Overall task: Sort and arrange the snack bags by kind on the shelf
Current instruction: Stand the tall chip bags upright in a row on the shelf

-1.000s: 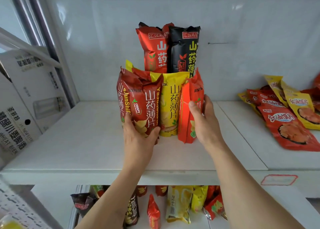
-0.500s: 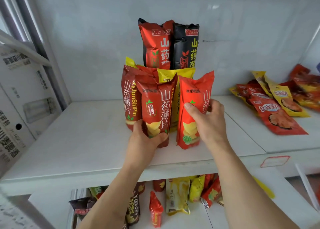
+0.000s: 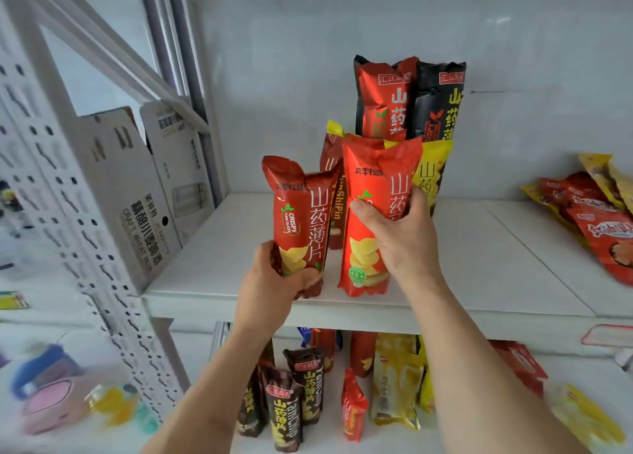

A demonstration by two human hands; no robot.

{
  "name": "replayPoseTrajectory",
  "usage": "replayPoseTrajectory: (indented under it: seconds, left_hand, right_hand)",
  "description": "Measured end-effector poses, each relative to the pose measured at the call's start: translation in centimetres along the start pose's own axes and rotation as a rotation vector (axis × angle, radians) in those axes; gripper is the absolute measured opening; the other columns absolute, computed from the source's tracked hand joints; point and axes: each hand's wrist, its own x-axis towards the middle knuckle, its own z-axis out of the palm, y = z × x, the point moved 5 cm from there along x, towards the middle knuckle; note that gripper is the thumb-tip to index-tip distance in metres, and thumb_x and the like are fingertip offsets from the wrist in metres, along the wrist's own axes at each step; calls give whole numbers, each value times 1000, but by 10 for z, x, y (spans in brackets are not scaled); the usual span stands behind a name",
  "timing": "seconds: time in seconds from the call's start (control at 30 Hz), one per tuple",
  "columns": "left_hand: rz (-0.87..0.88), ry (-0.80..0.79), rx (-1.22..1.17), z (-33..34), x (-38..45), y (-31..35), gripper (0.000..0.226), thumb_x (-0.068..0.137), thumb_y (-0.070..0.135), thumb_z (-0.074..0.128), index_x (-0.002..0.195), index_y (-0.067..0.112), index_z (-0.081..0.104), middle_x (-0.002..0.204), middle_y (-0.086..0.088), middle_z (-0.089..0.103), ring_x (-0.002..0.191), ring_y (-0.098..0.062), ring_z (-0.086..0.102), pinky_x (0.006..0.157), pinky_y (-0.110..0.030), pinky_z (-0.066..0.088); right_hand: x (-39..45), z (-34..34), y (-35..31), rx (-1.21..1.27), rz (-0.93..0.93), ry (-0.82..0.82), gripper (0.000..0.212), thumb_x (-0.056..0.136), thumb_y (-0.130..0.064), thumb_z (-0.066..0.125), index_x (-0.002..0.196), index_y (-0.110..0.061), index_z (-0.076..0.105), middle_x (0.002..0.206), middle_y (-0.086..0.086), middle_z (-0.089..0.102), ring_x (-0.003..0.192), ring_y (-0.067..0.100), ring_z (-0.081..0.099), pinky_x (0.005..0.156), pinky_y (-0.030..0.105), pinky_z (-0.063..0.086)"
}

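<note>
At shelf (image 3: 479, 248) front: left hand (image 3: 274, 282) grips "CRISPY YAM SLICES" bag (image 3: 301, 220); right hand (image 3: 400, 237) grips orange-red bag (image 3: 373, 186).

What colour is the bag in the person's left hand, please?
Dark red bag, with white lettering, gripped by the left hand; head view.

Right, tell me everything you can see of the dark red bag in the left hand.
The dark red bag is a tall, narrow pouch of glossy, crinkled film with a crimped top seal. It bears white Chinese characters, "CRISPY YAM SLICES" beside a green leaf mark, and pictured yellow chips low down. It stands nearly upright, top tilted slightly left, at the front edge of the white shelf. The left hand grips its bottom end. Whether it touches the shelf cannot be told.
</note>
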Motion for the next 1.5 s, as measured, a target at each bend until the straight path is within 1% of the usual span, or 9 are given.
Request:
replayPoseTrajectory:
  seconds: [0.2, 0.43, 0.6, 0.77, 0.9, 1.13, 1.27, 1.4, 1.5]
  left_hand:
    - [-38, 119, 21, -62, 15, -23, 69, 74, 34, 86, 131, 27, 47, 107, 14, 68, 91, -17, 70, 82, -46, 59]
    - [-61, 189, 64, -121, 57, -52, 65, 75, 32, 85, 127, 29, 46, 98, 21, 62, 90, -16, 68, 80, -40, 57]
    - [-41, 234, 83, -146, 81, -71, 67, 78, 33, 83, 134, 24, 47, 108, 9, 63, 98, -20, 64, 81, -31, 49]
    - [-18, 260, 75, -148, 90, -78, 68, 83, 33, 80, 139, 24, 42, 114, 10, 62, 110, -23, 64, 85, -30, 47]
    - [-14, 269, 13, -145, 97, -79, 66, 87, 31, 76, 142, 26, 38, 110, 20, 59, 95, -2, 62, 82, -21, 41]
    - [-56, 229, -116, -141, 127, -84, 65, 87, 25, 77, 140, 29, 40, 119, 12, 64, 102, -1, 66, 89, -29, 52]
    - [-68, 248, -77, -140, 128, -87, 75, 84, 30, 79, 145, 28, 36, 131, 7, 61, 118, -15, 60, 105, -41, 49]
    - [-60, 307, 52, -141, 118, -85, 82, 87, 44, 72, 152, 25, 26, 149, 3, 49, 135, -20, 50, 110, -46, 45]
    - [80, 457, 330, -138, 97, -74, 79, 89, 45, 69, 150, 13, 32, 150, -8, 46, 138, -28, 45, 108, -49, 46]
  right_hand:
    - [3, 61, -16, 5, -48, -28, 67, 61, -70, 76, 115, -38, 52, 110, -11, 67, 95, 9, 67, 81, 35, 58]
    - [14, 156, -18, 29, -27, -100, 59, 68, -59, 80, 115, -34, 53, 109, -10, 66, 94, 7, 66, 75, 23, 54]
    - [25, 214, -3, 15, -1, -72, 76, 56, -75, 75, 116, -33, 56, 109, -8, 67, 95, 11, 68, 82, 40, 59]
    - [33, 251, 2, 58, 1, -78, 73, 58, -73, 77, 117, -35, 55, 111, -8, 67, 99, 11, 67, 87, 42, 58]
    - [44, 269, 6, 105, 8, -99, 77, 56, -74, 80, 120, -40, 54, 117, -7, 66, 105, 13, 67, 88, 44, 58]
    - [59, 281, 7, 82, 13, -141, 84, 53, -75, 78, 126, -42, 50, 119, -5, 60, 107, 14, 64, 91, 45, 57]
    - [60, 284, 9, 62, 11, -183, 94, 52, -75, 78, 133, -40, 45, 122, -5, 57, 110, 16, 62, 92, 46, 56]
    - [55, 283, 17, 6, 45, -223, 116, 46, -85, 74, 144, -38, 33, 134, -3, 52, 122, 19, 57, 96, 50, 53]
    - [47, 270, 22, -76, 95, -223, 129, 51, -84, 71, 154, -30, 15, 154, 3, 36, 139, 24, 40, 107, 53, 44]
